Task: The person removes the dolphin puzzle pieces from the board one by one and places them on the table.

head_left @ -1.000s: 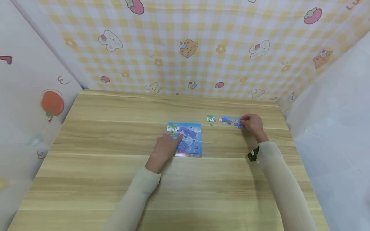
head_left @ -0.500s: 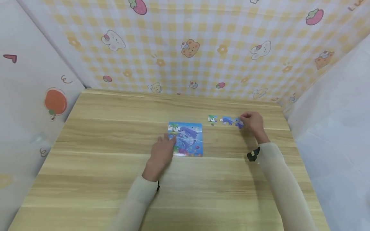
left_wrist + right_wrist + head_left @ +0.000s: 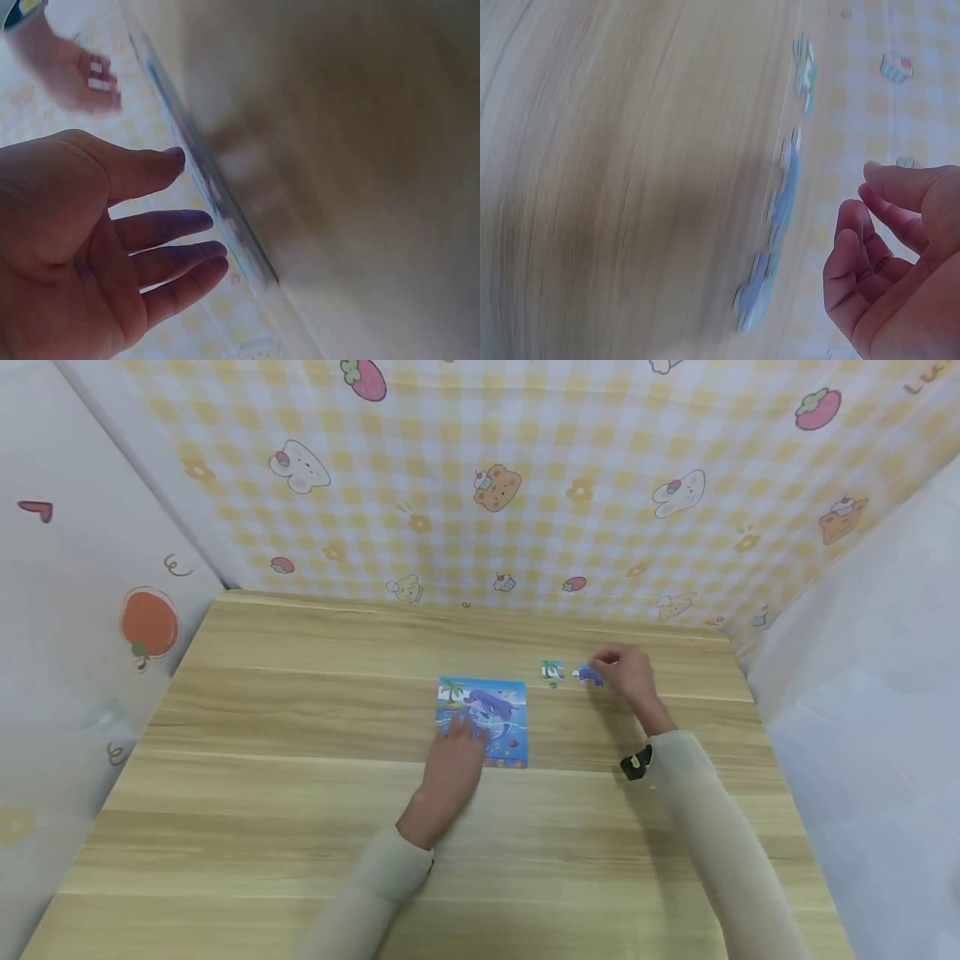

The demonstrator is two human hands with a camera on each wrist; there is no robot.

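Note:
A square dolphin jigsaw board [image 3: 495, 700] lies mid-table in the head view. Over its lower left part hovers my left hand [image 3: 454, 768], fingers loosely spread; in the left wrist view that hand [image 3: 97, 225] is apart from the board's edge and holds nothing. Further right is my right hand [image 3: 628, 681], above a row of loose puzzle pieces. A palm-tree piece [image 3: 552, 670] and a dolphin piece [image 3: 588, 676] show left of it. A third piece [image 3: 754, 292] appears in the right wrist view, hidden in the head view. The right fingers are loosely curled with nothing between them.
The wood-grain table [image 3: 300, 827] meets a yellow checked cloth backdrop [image 3: 435, 468] at its far edge. White cloth walls stand at the left [image 3: 67, 693] and right [image 3: 862, 718].
My right hand has moved left from the rightmost piece, along the row of pieces. My left hand first drew back left off the board, then came right over its lower part again.

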